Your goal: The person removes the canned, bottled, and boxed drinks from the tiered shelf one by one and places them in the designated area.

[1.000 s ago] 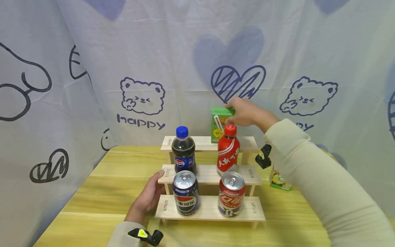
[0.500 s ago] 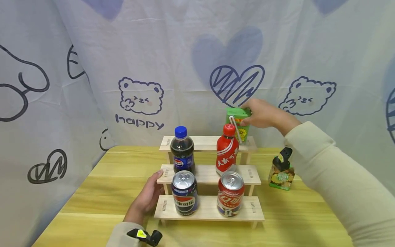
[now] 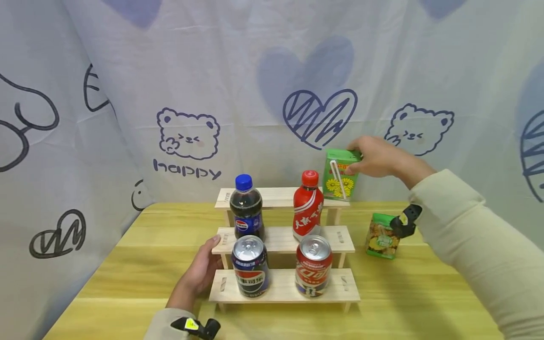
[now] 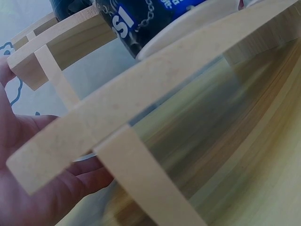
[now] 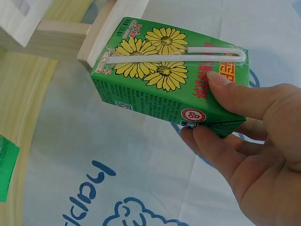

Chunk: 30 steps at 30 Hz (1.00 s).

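in the head view we see a green carton (image 3: 341, 174) at the right end of the top tier (image 3: 280, 196) of a wooden rack (image 3: 282, 278). its long axis runs nearly upright, leaning a little, with the top slightly further right than the base. its flower-printed face points toward our head camera, and a white straw (image 5: 174, 57) slants down that face, bent end uppermost. we cannot tell whether the base touches the wood.

our right hand (image 3: 378, 156) pinches the carton near its top, thumb on the straw face and fingers around the side and back. our left hand (image 3: 201, 264) rests against the left end of the rack, a fingertip at the middle tier (image 3: 278, 238); we cannot tell how far its fingers curl.

on the middle tier stand a blue-capped bottle (image 3: 246, 208) and a red bottle (image 3: 309, 210), both upright. in front, on the bottom tier (image 3: 278, 293), are a dark can (image 3: 250, 271) and a red can (image 3: 313, 269). a second carton (image 3: 381, 236) stands on the table (image 3: 148, 264), right of the rack.
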### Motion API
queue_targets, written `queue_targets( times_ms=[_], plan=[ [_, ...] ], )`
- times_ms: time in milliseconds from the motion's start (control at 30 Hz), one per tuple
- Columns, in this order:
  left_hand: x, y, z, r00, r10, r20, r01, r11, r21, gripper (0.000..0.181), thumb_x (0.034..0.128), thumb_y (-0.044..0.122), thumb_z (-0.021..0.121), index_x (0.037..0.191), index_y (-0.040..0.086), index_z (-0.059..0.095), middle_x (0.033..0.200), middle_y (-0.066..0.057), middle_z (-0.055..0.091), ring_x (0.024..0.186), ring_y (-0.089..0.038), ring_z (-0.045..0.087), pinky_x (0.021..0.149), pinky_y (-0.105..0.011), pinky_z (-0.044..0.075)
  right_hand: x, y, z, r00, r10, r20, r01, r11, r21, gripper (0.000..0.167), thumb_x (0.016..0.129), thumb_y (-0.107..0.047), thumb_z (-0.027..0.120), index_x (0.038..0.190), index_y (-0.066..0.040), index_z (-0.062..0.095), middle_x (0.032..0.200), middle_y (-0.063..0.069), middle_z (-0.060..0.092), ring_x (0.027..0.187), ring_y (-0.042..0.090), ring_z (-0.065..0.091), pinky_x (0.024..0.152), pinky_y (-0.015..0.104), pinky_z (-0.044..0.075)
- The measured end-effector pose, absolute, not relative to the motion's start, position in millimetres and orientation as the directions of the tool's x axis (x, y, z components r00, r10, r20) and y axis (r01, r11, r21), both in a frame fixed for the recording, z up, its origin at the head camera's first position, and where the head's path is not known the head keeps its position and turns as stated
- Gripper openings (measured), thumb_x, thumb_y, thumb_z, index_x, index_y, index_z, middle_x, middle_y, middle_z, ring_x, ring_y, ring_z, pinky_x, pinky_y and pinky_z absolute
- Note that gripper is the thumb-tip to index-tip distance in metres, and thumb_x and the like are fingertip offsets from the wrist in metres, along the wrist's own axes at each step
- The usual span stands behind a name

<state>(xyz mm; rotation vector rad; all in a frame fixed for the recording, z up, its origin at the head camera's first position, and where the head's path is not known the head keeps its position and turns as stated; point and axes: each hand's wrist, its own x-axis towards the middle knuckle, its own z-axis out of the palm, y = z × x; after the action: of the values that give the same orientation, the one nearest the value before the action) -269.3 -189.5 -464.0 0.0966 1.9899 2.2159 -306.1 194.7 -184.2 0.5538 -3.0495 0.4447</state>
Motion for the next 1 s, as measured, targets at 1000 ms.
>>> queue_targets(
  times_ms=[1000],
  plan=[
    [-250.8, -181.3, -435.7, -0.978, 0.198, -0.065, -0.08, -0.069, 0.994, 0.068, 0.0987, 0.052, 0.023, 0.145, 0.002, 0.026, 0.142, -0.019, 0.035, 0.125, -0.028, 0.04, 0.103, -0.046, 0.033, -302.2, 287.3, -207.1, -0.977, -0.212, 0.019, -0.21, 0.945, -0.249, 0.041, 0.084, -0.016, 0.068, 0.108, 0.016, 0.058, 0.087, 0.019, 0.064, 0.074, 0.026, 0.057, 0.066, 0.041, 0.048]
  ],
)
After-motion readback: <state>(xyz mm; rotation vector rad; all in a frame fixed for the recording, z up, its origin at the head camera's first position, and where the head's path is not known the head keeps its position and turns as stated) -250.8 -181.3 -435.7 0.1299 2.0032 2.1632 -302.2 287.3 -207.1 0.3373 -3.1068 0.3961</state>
